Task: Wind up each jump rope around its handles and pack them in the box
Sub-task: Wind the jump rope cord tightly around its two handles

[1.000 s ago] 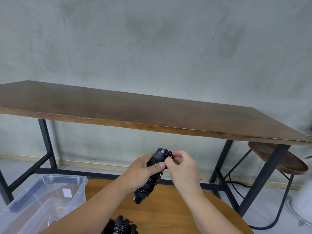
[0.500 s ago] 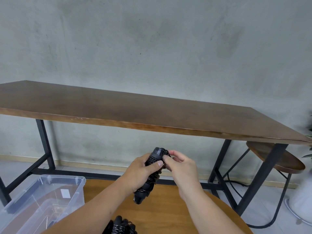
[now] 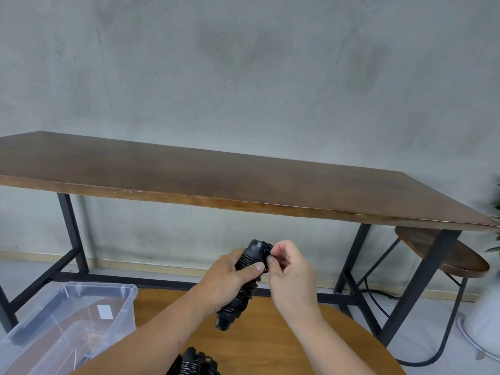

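My left hand (image 3: 226, 280) grips a black jump rope bundle (image 3: 243, 286), its two handles held together, tilted, with thin cord wound around them. My right hand (image 3: 290, 272) pinches the loose end of the cord at the top of the handles, thumb and fingers curled. Both hands hover above a round wooden table (image 3: 270, 342). A clear plastic box (image 3: 67, 315) stands open on the left of that table. Another wound black jump rope (image 3: 193, 365) lies at the bottom edge of the view, partly cut off.
A long dark wooden desk (image 3: 216, 180) on a black metal frame stands ahead against a grey wall. A round wooden stool (image 3: 443, 253) sits under its right end. A white object (image 3: 484, 315) and a cable lie on the floor at right.
My right hand's fingers have shifted at the top of the handles, working the cord end. The left hand keeps its grip; both hands sit slightly lower in view.
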The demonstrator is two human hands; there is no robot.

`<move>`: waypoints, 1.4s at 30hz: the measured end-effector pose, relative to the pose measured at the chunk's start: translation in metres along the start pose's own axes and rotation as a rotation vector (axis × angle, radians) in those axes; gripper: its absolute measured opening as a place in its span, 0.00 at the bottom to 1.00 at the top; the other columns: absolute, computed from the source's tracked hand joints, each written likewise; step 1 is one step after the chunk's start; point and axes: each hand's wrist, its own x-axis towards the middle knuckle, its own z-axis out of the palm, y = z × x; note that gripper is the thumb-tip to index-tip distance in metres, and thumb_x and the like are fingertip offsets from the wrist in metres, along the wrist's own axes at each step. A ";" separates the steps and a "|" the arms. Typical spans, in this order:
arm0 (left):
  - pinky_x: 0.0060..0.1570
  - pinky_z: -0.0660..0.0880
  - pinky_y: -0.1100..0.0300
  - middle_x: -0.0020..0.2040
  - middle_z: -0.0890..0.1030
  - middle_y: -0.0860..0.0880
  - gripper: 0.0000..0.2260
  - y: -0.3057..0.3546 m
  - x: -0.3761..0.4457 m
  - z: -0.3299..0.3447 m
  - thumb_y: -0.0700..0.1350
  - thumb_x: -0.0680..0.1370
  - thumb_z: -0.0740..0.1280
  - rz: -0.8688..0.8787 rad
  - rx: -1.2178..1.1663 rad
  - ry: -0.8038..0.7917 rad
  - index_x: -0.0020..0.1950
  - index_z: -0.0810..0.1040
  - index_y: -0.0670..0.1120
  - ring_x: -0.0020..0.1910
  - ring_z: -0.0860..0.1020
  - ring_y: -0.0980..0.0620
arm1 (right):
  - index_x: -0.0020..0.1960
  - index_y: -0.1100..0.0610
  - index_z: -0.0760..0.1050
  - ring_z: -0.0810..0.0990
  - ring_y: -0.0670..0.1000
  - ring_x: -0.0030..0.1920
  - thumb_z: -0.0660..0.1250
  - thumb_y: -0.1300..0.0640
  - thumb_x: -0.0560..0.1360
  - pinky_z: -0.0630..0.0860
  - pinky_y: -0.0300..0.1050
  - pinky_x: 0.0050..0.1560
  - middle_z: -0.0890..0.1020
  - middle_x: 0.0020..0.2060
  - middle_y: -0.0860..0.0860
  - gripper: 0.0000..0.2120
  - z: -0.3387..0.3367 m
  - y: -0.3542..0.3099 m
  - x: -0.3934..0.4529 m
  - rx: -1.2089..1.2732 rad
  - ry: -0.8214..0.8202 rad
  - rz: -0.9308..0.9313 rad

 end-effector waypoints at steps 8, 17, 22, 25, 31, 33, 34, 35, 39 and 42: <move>0.44 0.79 0.51 0.40 0.83 0.53 0.14 -0.007 0.002 0.005 0.59 0.72 0.68 0.031 0.080 0.062 0.55 0.79 0.56 0.38 0.80 0.52 | 0.51 0.48 0.82 0.79 0.35 0.40 0.66 0.59 0.78 0.74 0.28 0.38 0.81 0.36 0.39 0.08 0.000 -0.006 -0.001 -0.081 0.056 0.037; 0.39 0.75 0.63 0.45 0.83 0.52 0.04 -0.017 0.001 0.006 0.54 0.80 0.65 0.056 0.255 0.132 0.55 0.75 0.60 0.41 0.80 0.53 | 0.49 0.55 0.84 0.83 0.53 0.53 0.66 0.60 0.78 0.77 0.53 0.62 0.86 0.47 0.54 0.07 0.006 -0.011 0.008 0.417 -0.165 0.522; 0.42 0.74 0.60 0.45 0.83 0.53 0.07 -0.016 0.004 0.007 0.54 0.80 0.66 0.044 0.229 0.146 0.57 0.75 0.59 0.45 0.81 0.52 | 0.48 0.59 0.82 0.82 0.50 0.46 0.70 0.58 0.76 0.79 0.49 0.53 0.86 0.45 0.56 0.05 0.005 -0.015 0.012 0.538 -0.108 0.546; 0.43 0.74 0.61 0.45 0.83 0.53 0.06 -0.015 0.003 0.005 0.54 0.80 0.66 0.043 0.189 0.151 0.57 0.74 0.59 0.46 0.81 0.52 | 0.46 0.54 0.80 0.80 0.48 0.50 0.69 0.56 0.77 0.74 0.44 0.51 0.84 0.45 0.51 0.03 0.005 -0.017 0.013 0.495 -0.102 0.517; 0.43 0.77 0.59 0.45 0.84 0.51 0.08 -0.013 0.003 0.002 0.53 0.80 0.67 0.022 0.121 0.159 0.58 0.77 0.55 0.45 0.82 0.51 | 0.43 0.60 0.81 0.79 0.50 0.39 0.65 0.59 0.76 0.75 0.41 0.42 0.81 0.36 0.52 0.07 0.008 -0.017 0.020 0.363 -0.149 0.442; 0.41 0.79 0.57 0.46 0.85 0.47 0.08 -0.008 0.003 0.001 0.50 0.80 0.67 0.000 -0.006 0.162 0.58 0.78 0.51 0.43 0.84 0.49 | 0.45 0.57 0.81 0.82 0.50 0.41 0.67 0.60 0.75 0.78 0.42 0.46 0.84 0.39 0.51 0.04 0.008 -0.015 0.021 0.328 -0.114 0.380; 0.39 0.79 0.58 0.46 0.85 0.45 0.08 -0.006 0.003 -0.001 0.49 0.80 0.67 -0.013 -0.069 0.160 0.58 0.78 0.49 0.42 0.84 0.48 | 0.48 0.53 0.81 0.84 0.49 0.43 0.68 0.60 0.75 0.79 0.44 0.49 0.85 0.41 0.49 0.05 0.007 -0.014 0.020 0.330 -0.084 0.356; 0.37 0.78 0.58 0.46 0.85 0.45 0.08 -0.004 0.003 -0.002 0.48 0.80 0.67 -0.017 -0.109 0.158 0.58 0.78 0.48 0.41 0.84 0.47 | 0.50 0.50 0.80 0.85 0.49 0.45 0.70 0.60 0.74 0.80 0.46 0.52 0.85 0.43 0.48 0.08 0.006 -0.012 0.021 0.338 -0.060 0.335; 0.37 0.78 0.58 0.45 0.84 0.45 0.08 -0.002 0.003 -0.001 0.48 0.80 0.66 -0.013 -0.114 0.144 0.58 0.79 0.47 0.41 0.84 0.46 | 0.43 0.47 0.82 0.85 0.49 0.44 0.74 0.56 0.72 0.82 0.52 0.53 0.86 0.39 0.47 0.04 0.005 -0.010 0.024 0.269 0.004 0.307; 0.40 0.79 0.59 0.44 0.84 0.47 0.08 -0.003 0.003 0.003 0.49 0.80 0.67 0.003 -0.082 0.124 0.57 0.78 0.49 0.44 0.84 0.45 | 0.47 0.45 0.80 0.85 0.48 0.44 0.75 0.50 0.71 0.82 0.51 0.52 0.86 0.42 0.46 0.07 0.003 -0.010 0.027 0.220 0.048 0.301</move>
